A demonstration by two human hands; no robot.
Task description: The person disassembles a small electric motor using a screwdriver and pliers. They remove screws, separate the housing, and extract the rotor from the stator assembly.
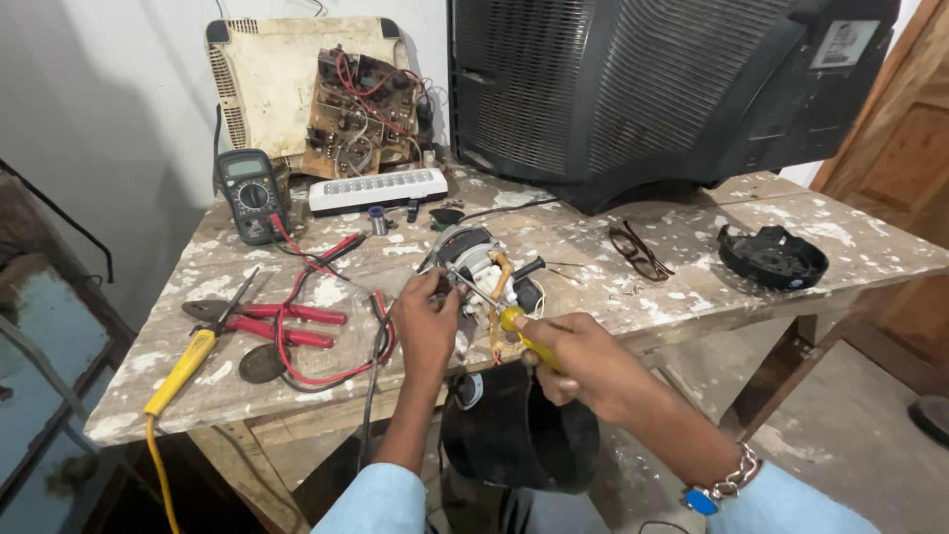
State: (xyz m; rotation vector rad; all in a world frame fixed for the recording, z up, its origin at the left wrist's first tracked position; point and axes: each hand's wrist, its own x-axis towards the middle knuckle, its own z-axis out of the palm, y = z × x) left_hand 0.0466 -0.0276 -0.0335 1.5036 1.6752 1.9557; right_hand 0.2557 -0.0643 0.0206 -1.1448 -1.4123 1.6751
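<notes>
Mid-repair: left hand pinched shut, steadying a small motor at its fingertips; right hand closed around a yellow screwdriver, needing a steady turn next.

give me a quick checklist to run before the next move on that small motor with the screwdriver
1. Left hand steadies the small white and metal electric motor: ok, fingers on it.
2. Right hand grips the yellow-handled screwdriver: ok.
3. Screwdriver tip seated on a screw: cannot tell, too small.
4. Motor resting fully on the paint-stained wooden table: ok, though close to the front edge.
5. Red multimeter leads out of the way: not ok, they loop right beside the left hand.
6. Black cylindrical housing below the table edge secure: cannot tell.
</notes>
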